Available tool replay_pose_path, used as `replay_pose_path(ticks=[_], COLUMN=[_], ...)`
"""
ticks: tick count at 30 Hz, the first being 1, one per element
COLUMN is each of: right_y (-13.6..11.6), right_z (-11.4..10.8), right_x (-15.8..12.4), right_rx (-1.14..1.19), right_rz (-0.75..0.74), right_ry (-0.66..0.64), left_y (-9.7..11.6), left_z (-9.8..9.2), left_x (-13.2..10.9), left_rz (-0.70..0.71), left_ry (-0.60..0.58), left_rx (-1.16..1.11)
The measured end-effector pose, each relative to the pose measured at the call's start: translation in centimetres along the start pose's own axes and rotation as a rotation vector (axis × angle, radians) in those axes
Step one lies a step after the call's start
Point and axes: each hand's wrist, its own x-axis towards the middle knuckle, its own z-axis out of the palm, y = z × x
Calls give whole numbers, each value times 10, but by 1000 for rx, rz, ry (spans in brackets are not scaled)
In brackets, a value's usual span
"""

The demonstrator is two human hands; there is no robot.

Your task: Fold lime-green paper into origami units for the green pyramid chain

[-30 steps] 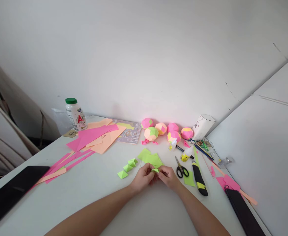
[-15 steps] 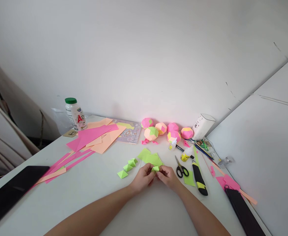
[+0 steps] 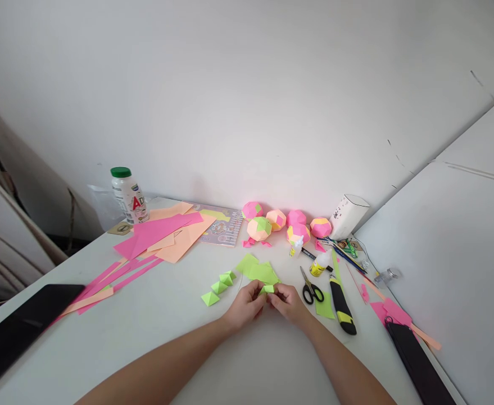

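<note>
A small folded green paper piece (image 3: 267, 289) is pinched between my left hand (image 3: 247, 304) and my right hand (image 3: 288, 304), low over the table's middle. Fingers of both hands are closed on it, and part of it is hidden behind them. Just beyond my fingertips lie flat green paper sheets (image 3: 258, 270). Left of my left hand, several folded green paper pyramids (image 3: 210, 298) stand in a slanting row. Black-handled scissors (image 3: 312, 292) rest to the right of my right hand, beside a green paper square (image 3: 325, 306) and a black and yellow utility knife (image 3: 343, 308).
Several faceted paper balls (image 3: 259, 229) line the wall, with glue bottles (image 3: 320, 263) in front. Pink and orange sheets (image 3: 158, 233) overlap at left near a white bottle (image 3: 129, 197). A black tablet-like slab (image 3: 27, 326) lies at the left edge, a dark phone (image 3: 417, 360) at right.
The folded green piece has turned very slightly between my fingers. Both hands stay in nearly the same place, and nothing else on the table has moved.
</note>
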Motion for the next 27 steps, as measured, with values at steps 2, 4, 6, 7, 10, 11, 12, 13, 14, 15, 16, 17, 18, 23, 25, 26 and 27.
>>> replay_pose_path(ticks=[2, 4, 6, 7, 10, 11, 12, 13, 14, 15, 16, 17, 18, 23, 25, 26, 27], right_y=[0, 1, 2, 3, 4, 4, 3, 3, 3, 2, 2, 2, 2, 2, 1, 1, 2], right_z=[0, 0, 0, 0, 0, 0, 0, 0, 0, 0, 0, 0, 0, 0, 0, 0, 0], right_x=[0, 0, 0, 0, 0, -1, -1, -1, -1, -1, -1, -1, 0, 0, 0, 0, 0], right_rx=[-12, -16, -16, -16, -19, -22, -27, -32, -37, -43, -48, -52, -53, -52, -53, -50, -48], right_rz=[-1, -7, -14, -18, -23, -25, -25, -25, -24, -22, -21, -20, -21, -28, -25, -23, -20], right_ry=[3, 5, 6, 7, 5, 6, 7, 7, 9, 10, 10, 10, 10, 11, 11, 12, 12], left_y=[0, 0, 1, 2, 4, 5, 6, 6, 6, 6, 5, 5, 4, 2, 2, 2, 2], left_z=[0, 0, 0, 0, 1, 1, 1, 1, 1, 1, 1, 1, 1, 0, 0, 0, 0], left_x=[0, 0, 0, 0, 0, -1, -1, -1, -1, -1, -1, -1, 0, 0, 0, 1, 1], left_rz=[1, -3, -9, -12, -14, -14, -15, -16, -19, -22, -24, -24, -24, -13, -11, -11, -10], left_ry=[-1, -1, 1, 1, 0, 2, 2, 4, 4, 5, 5, 4, 3, 3, 1, -1, -2], left_rx=[3, 5, 6, 6, 6, 6, 7, 7, 7, 6, 5, 5, 4, 6, 6, 4, 2])
